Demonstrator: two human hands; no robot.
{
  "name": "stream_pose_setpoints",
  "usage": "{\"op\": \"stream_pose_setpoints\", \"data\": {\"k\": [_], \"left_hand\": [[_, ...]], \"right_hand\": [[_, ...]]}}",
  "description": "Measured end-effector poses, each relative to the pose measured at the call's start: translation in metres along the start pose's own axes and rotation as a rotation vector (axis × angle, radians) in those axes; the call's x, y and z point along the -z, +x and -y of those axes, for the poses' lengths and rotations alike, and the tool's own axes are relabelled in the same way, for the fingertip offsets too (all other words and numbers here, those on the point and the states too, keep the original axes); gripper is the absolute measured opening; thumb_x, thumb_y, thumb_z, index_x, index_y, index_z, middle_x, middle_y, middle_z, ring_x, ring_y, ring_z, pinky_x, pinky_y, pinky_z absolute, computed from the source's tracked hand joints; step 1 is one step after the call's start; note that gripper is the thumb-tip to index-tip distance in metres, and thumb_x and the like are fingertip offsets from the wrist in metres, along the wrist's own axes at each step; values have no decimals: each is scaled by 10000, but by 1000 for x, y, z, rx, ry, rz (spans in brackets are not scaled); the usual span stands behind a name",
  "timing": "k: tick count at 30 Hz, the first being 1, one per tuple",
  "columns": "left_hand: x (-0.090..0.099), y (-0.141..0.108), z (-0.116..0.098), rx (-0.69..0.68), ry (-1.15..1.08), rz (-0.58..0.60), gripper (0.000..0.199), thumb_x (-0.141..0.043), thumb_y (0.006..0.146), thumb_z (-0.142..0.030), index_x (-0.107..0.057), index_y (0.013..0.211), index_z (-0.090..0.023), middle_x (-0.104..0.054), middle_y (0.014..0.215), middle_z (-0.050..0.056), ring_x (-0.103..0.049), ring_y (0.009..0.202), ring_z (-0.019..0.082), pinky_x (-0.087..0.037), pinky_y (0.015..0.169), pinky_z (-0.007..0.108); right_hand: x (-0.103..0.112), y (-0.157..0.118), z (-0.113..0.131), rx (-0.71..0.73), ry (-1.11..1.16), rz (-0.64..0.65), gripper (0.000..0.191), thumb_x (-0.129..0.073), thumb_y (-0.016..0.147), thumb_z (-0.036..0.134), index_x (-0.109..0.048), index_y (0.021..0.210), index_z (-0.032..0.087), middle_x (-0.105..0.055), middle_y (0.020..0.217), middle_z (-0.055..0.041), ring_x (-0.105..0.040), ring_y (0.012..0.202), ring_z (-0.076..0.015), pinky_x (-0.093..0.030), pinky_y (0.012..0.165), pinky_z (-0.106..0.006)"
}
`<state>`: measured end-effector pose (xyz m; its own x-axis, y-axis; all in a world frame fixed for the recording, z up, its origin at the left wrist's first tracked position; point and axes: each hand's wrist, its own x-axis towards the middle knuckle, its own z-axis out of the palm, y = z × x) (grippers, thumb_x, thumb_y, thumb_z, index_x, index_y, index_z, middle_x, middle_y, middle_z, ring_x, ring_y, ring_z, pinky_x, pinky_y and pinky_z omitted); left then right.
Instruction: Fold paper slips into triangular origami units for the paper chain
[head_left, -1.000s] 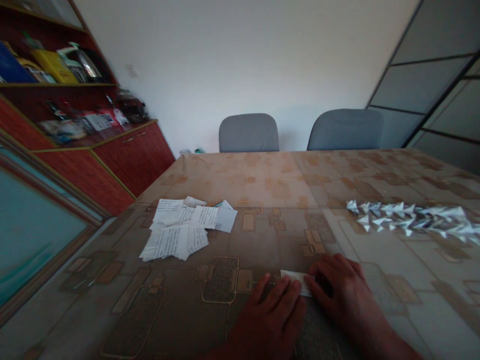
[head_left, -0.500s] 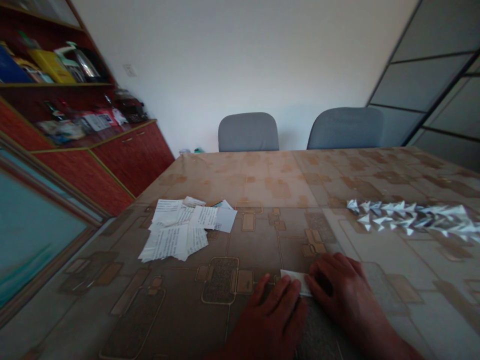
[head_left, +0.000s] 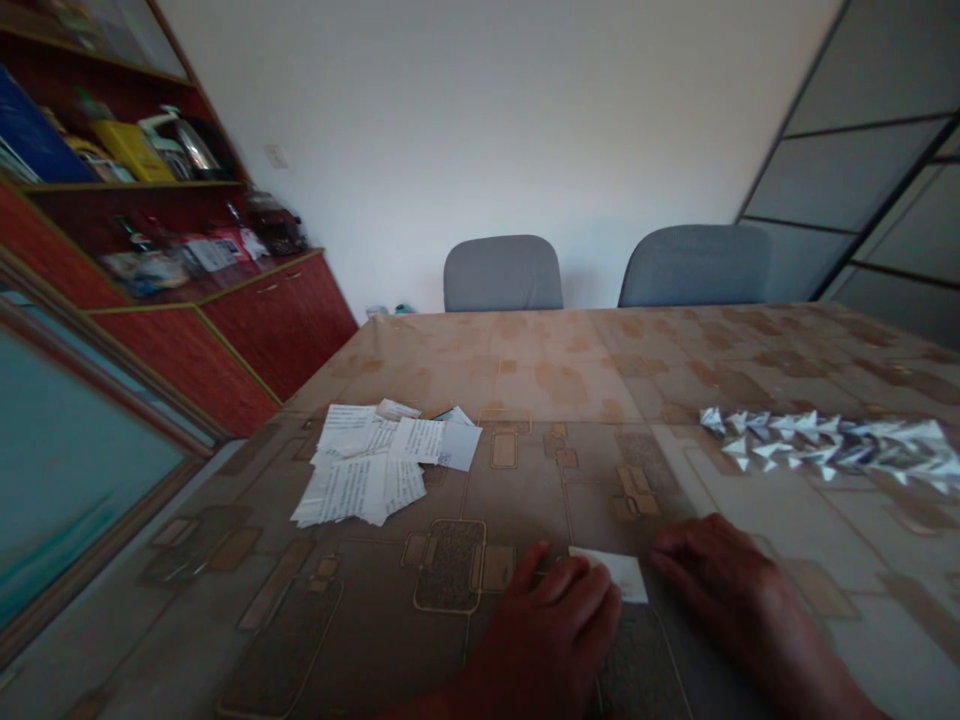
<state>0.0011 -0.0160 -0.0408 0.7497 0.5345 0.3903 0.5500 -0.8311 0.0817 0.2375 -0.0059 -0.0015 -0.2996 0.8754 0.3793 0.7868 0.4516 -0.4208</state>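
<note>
Looking down at a small white paper (head_left: pixel 628 577), lying flat on the patterned tablecloth (head_left: pixel 517 380) between left hand (head_left: pixel 559 615) and right hand (head_left: pixel 731 600). Running with its long axis roughly side to side, slanting slightly towards the body at its right end. Covered at its left part by the fingers of the left hand, so nearer to that one, by touch; stretching from those fingertips out towards the right hand. Not seen reaching it, though: leaving a narrow gap of cloth before the right fingertips, just beside. Resting on the paper from above with the left fingers, bent and side by side, not visibly clasping; left thumb out of sight. Lying low with the right hand, fingers loosely curled; impossible to tell if pinching anything inside.

Off to the left, in a heap of paper slips (head_left: pixel 360 480), printed lines in characters too small to make out; on the rightmost slip (head_left: pixel 461 445), a small dark printed patch, equally unreadable. Well over to the right, two rows of pointed folded papers (head_left: pixel 825 440), without legible print. On the shelves of the red cabinet (head_left: pixel 292 325), a yellow box (head_left: pixel 135 150) and other goods, with labels too blurred for any brand
</note>
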Motion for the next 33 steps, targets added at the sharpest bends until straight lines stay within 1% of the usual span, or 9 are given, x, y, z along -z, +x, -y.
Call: {"op": "stream_pose_setpoints", "data": {"k": [5,10,13,15,20,22,25,28,33], "left_hand": [[-7,-3,0,5,5,-21,406,-383,991,-369,-470,1335,-172,-600,1283,72,-528,1160,240,-309,1090,496],[1,0,2,-52,16,-7,701,-358,899,-673,-482,1326,-130,-598,1269,107,-525,1150,273,-270,1099,549],[14,2,6,-83,32,-5,709,-332,892,-694,-535,1265,-126,-602,1263,117,-513,1176,283,-226,1112,565],[25,1,11,-100,38,59,669,-351,911,-657,-545,1252,-116,-594,1283,129,-501,1201,295,-229,1108,562],[43,-8,22,-80,16,108,634,-420,901,-628,-544,1265,-124,-597,1301,126,-505,1212,302,-234,1105,551],[43,-10,24,-76,8,113,615,-438,900,-611,-539,1277,-136,-581,1328,122,-489,1236,298,-221,1116,540],[34,-11,24,-92,19,57,636,-413,900,-637,-572,1231,-118,-605,1297,127,-490,1237,293,-180,1135,532],[25,-11,23,-107,44,-11,635,-373,916,-637,-593,1198,-111,-628,1261,128,-491,1232,288,-125,1152,529],[22,-11,22,-126,55,-22,665,-380,904,-652,-593,1193,-92,-634,1228,150,-491,1227,290,-158,1145,539]], "right_hand": [[12,3,19,296,23,141,299,-429,1006,300,-610,780,228,-610,724,-5,-547,700,-177,-381,666,-312],[11,8,27,336,-7,182,507,-255,1047,408,-579,705,221,-596,676,13,-523,654,-158,-351,680,-315],[15,11,27,372,-62,179,541,-209,1056,384,-559,676,220,-603,669,10,-522,657,-160,-343,681,-318],[18,12,26,375,-73,185,513,-248,1054,369,-556,670,222,-607,673,10,-520,667,-165,-337,670,-320],[12,8,23,284,-31,207,249,-521,954,223,-594,715,221,-614,721,13,-537,740,-178,-348,722,-330],[2,5,24,170,-11,151,214,-558,911,154,-587,707,214,-595,712,13,-542,747,-180,-358,745,-342],[-17,3,31,-39,-66,84,130,-658,823,175,-587,722,214,-588,742,-5,-543,779,-222,-379,743,-375],[-31,3,40,-166,-132,39,140,-709,728,151,-597,767,226,-609,837,-29,-549,842,-268,-400,742,-405],[-36,-1,38,-200,-160,-24,197,-669,705,152,-593,867,235,-616,1072,-81,-568,955,-297,-443,791,-447]]}}
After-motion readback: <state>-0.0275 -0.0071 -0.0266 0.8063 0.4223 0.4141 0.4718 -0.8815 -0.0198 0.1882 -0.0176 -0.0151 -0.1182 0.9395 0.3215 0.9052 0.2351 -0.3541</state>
